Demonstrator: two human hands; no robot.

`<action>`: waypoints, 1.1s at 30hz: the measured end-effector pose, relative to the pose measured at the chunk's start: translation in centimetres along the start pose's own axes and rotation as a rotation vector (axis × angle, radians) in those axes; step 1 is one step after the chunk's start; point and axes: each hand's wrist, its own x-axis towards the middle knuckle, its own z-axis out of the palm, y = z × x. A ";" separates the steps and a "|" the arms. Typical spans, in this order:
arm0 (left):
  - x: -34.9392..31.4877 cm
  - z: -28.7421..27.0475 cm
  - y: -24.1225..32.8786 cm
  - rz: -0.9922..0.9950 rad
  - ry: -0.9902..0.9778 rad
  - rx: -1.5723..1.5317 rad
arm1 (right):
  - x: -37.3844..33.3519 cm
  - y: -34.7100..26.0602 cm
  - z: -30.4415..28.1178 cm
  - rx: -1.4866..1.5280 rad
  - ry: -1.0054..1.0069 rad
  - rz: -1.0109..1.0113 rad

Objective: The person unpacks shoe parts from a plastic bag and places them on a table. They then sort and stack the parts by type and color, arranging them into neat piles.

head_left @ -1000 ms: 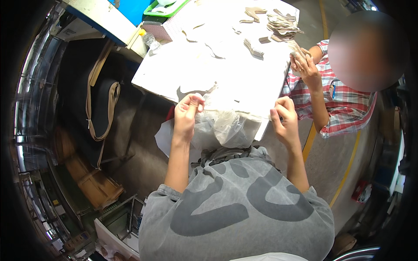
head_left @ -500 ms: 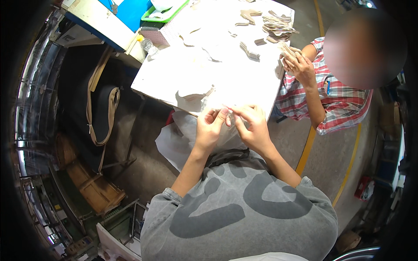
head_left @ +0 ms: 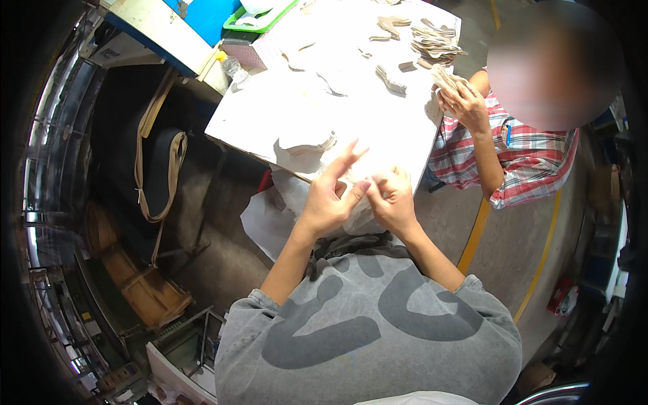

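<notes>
At the near edge of the white-topped table (head_left: 250, 115), my two hands are close together. My left hand (head_left: 331, 199) has its index finger stretched out and blurred, its thumb reaching toward the other hand. The fingers of my right hand (head_left: 393, 202) are curled in a pinch; anything in them is too small or washed out to name. Just beyond the left fingertips lies a pale curved stack of thin cut pieces (head_left: 307, 145). Whitish thin sheeting (head_left: 260, 219) hangs below the table edge, under my hands.
Across the table's right corner, a person in a checked shirt (head_left: 533, 162) holds cut pieces (head_left: 445, 81). Piled pieces (head_left: 435, 46) lie beside them. A clear bottle (head_left: 233, 67) and green tray (head_left: 260, 23) stand at the back left. Dark material (head_left: 121, 162) hangs at left.
My hands were pinched together at the fingertips. Now my left index finger is stretched out away from the thumb, and my right fingers have curled in. The other person's head has shifted slightly.
</notes>
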 end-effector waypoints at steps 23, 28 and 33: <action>0.5 3.2 -3.1 0.135 0.333 0.478 | 0.4 -0.9 -1.8 -0.265 -0.058 -0.107; 0.3 3.7 -3.3 -0.013 0.263 0.566 | 0.5 -0.8 -3.0 -0.489 -0.116 -0.275; 0.7 1.3 -4.2 -0.084 -0.062 -0.368 | 0.5 -1.2 -2.5 -0.549 0.003 -0.269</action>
